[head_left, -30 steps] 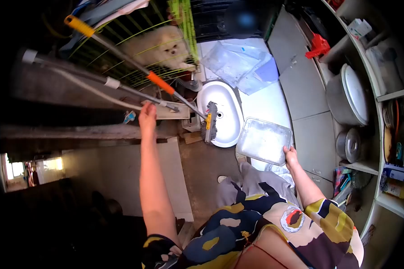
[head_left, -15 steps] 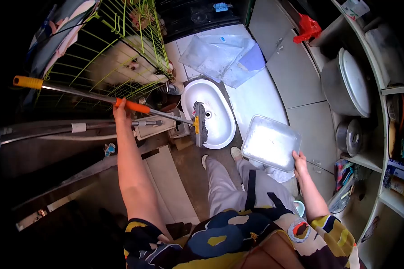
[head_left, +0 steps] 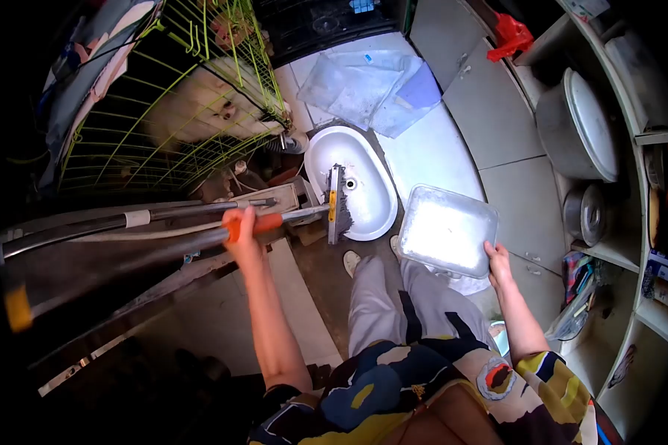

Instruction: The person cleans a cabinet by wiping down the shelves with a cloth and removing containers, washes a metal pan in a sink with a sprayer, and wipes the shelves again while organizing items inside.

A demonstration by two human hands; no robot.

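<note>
My left hand (head_left: 243,236) is closed around the orange grip of a mop (head_left: 269,222) with a metal pole. The mop's yellow-centred head, fringed in dark grey, lies over the left side of a white oval washbasin (head_left: 372,208); I cannot tell whether it touches the bowl. The pole's yellow end is blurred at the far left. In my right hand (head_left: 500,262) is a shallow rectangular metal tray (head_left: 450,231), gripped by its lower right edge. The tray is held in front of my legs, right of the basin.
A green wire cage (head_left: 137,122) with a white dog (head_left: 208,104) in it stands at upper left. Clear plastic sheeting (head_left: 349,87) lies beyond the basin. On the right are grey cabinets (head_left: 523,215) and shelves with a large lidded pot (head_left: 560,133). A metal tube (head_left: 74,231) runs along the left.
My left hand has moved down and to the right, and the mop's yellow end has swung downward. The mop head has turned and shifted slightly right. My right hand still holds the tray.
</note>
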